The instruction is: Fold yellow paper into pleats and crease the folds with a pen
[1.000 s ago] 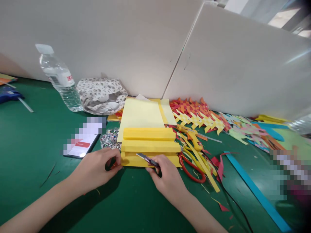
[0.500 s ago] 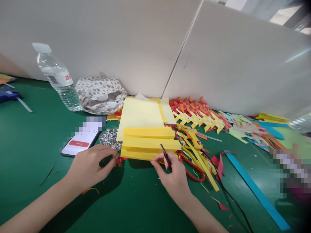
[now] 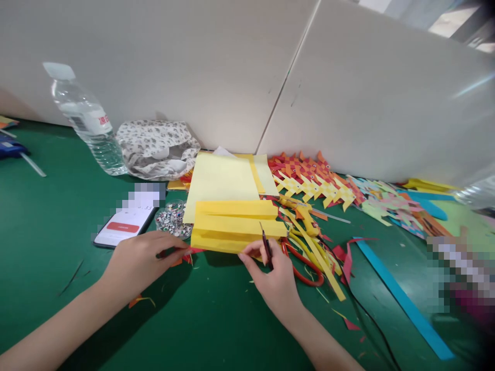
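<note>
My left hand (image 3: 141,260) rests on the green table with its fingers pinched at the left corner of a folded stack of yellow paper (image 3: 232,226), next to red paper scraps (image 3: 189,255). My right hand (image 3: 276,281) holds a small dark craft knife (image 3: 266,247) upright, its blade at the front edge of the yellow stack. Paler yellow sheets (image 3: 224,178) lie just behind the stack.
A water bottle (image 3: 87,123), a patterned cloth bag (image 3: 158,149), a phone (image 3: 124,224) and a dish of googly eyes (image 3: 172,216) sit to the left. Red-handled scissors (image 3: 303,265), yellow strips, woven paper fish (image 3: 313,180) and a blue strip (image 3: 402,299) lie to the right. White boards stand behind.
My right hand swung the knife from lying along the stack's front edge to standing upright. The left hand's fingers shifted slightly at the stack's corner.
</note>
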{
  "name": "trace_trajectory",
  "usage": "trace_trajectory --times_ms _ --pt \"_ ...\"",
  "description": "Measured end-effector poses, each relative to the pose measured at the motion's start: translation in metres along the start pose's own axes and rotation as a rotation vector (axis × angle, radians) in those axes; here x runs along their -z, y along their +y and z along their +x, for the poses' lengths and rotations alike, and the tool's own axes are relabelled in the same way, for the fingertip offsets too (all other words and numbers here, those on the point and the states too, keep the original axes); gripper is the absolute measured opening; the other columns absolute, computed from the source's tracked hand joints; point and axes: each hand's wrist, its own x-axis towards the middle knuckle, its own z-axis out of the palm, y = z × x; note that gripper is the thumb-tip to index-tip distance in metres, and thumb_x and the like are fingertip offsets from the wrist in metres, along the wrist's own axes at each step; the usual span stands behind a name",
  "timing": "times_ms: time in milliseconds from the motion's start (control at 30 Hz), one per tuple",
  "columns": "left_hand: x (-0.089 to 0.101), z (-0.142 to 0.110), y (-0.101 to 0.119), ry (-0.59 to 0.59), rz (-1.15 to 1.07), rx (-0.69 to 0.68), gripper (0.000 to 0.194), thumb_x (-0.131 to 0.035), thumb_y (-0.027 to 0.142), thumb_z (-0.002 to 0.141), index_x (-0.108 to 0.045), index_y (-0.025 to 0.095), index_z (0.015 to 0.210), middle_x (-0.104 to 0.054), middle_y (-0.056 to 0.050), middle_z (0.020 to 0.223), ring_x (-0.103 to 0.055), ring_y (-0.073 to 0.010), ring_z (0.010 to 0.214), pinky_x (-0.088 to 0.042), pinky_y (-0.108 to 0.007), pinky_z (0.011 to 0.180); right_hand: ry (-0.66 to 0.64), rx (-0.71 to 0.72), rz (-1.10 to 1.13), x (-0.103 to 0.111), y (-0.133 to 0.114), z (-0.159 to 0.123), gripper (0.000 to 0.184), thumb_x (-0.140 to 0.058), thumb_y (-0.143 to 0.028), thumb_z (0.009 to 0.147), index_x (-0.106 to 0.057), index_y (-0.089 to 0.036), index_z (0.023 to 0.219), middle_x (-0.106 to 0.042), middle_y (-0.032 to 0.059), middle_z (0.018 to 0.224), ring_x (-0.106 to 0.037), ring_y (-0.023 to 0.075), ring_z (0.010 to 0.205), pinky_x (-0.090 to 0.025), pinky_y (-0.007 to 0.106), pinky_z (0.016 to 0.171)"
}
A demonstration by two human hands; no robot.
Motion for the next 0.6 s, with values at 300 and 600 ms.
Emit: trace_trajectory --times_ms 300,600 --pt "0.019 0.007 0.001 0.121 0.29 0.146 0.042 -0.044 0.051 0.087 -0.062 0.022 0.062 -0.064 0.0 0.058 -0.056 -0.0147 0.05 -0.027 -0.025 0.043 -0.013 -0.006 0.03 -0.001 -0.001 0.001 0.034 -0.062 -0.022 0.08 -0.032 -0.024 0.066 -0.065 0.0007 0.076 -0.062 0.0181 0.073 -0.047 0.033 0.068" --pt "0.018 0.008 -0.007 0.04 0.159 0.095 0.019 -0.05 0.033 0.081 -0.068 0.028 0.083 -0.073 0.0 0.088 -0.065 -0.0207 0.074 -0.037 -0.025 0.047 -0.027 -0.004 0.015 -0.001 -0.003 0.001 0.034 -0.062 -0.022 0.08 -0.031 -0.024 0.066 -0.066 0.0008 0.076 -0.063 0.0185 0.073 -0.047 0.033 0.068"
